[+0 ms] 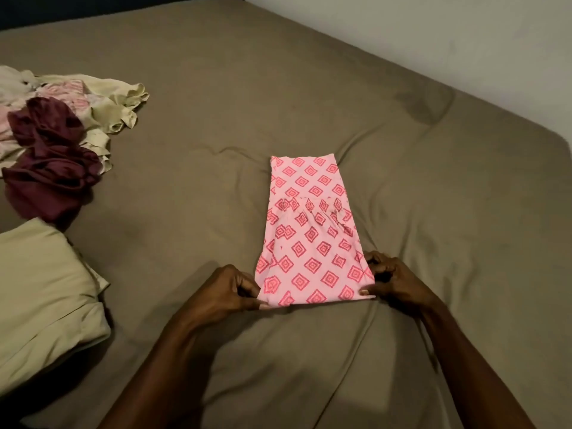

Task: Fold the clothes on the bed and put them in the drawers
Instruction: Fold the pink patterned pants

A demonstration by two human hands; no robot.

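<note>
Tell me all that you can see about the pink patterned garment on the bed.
The pink garment looks like soft thin fabric, printed with red diamond shapes. It lies flat on the brown sheet, folded into a long narrow strip, with a gathered seam across its middle. The left hand and right hand pinch its two near corners.

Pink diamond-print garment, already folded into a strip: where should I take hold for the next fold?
Grip the pink diamond-print garment at its two near corners, coming in from either side, as the left hand and right hand pinch it now. It lies flat as a long strip pointing away, so lifting the near edge probably folds it over evenly.
</note>
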